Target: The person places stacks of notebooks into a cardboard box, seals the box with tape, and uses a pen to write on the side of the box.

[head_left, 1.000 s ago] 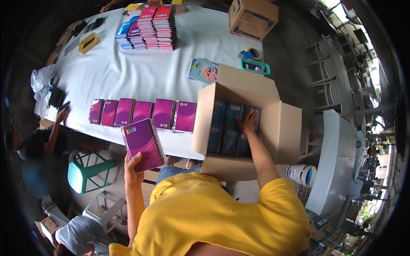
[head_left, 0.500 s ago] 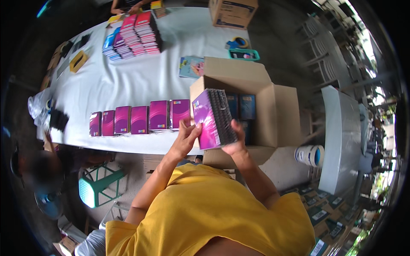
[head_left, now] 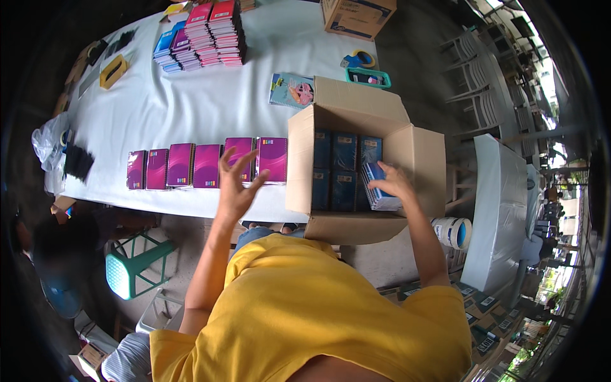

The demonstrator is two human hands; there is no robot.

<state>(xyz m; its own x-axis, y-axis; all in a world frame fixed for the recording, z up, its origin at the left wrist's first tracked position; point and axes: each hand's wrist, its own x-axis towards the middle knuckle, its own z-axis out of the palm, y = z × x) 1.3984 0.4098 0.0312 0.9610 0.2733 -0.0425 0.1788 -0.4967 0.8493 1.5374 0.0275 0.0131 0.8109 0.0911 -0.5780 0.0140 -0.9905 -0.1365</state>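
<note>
My left hand [head_left: 237, 188] is raised with its fingers spread, holding nothing, in front of the purple notebooks [head_left: 272, 159] at the right end of a row on the table. Inside the open cardboard box [head_left: 299, 162], my right hand [head_left: 396, 183] grips a blue-topped stack of spiral notebooks [head_left: 377, 188]. That stack sits tilted in the near right corner, its white page edges showing. Several dark blue wrapped stacks [head_left: 344, 184] stand beside it in the box. Further left in the row lie more purple notebooks [head_left: 181, 164].
Tall piles of red and blue notebooks [head_left: 210, 32] stand at the back. Beyond the box are a picture-covered notebook [head_left: 289, 89], a green tray [head_left: 368, 77], a tape roll [head_left: 363, 58] and another carton [head_left: 358, 18]. A green stool [head_left: 137, 264] and a white bucket [head_left: 453, 232] stand below.
Both hands held a purple notebook stack over the box. The left hand has let go and moved left; the right has lowered into the box, where a blue-topped stack now shows under it.
</note>
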